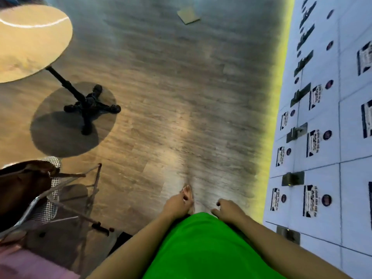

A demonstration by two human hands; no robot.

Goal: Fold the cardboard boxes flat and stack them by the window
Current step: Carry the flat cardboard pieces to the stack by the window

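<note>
flat tan cardboard piece (188, 15) lying far ahead on the wood floor (161, 97) | probably light, stiff-ish, bendy – I'd pinch it along an edge | left hand (178, 203) and right hand (229, 210) both empty, fingers loosely curled – well short of it

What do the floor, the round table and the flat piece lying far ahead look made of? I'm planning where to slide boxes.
Floor: wood-look planks, matte; grain and plank seams show, real wood or laminate unclear. Round table: pale smooth top with a glossy light streak, on a dark, probably metal base. Flat piece: tan, dull, likely cardboard, though blurred.
</note>
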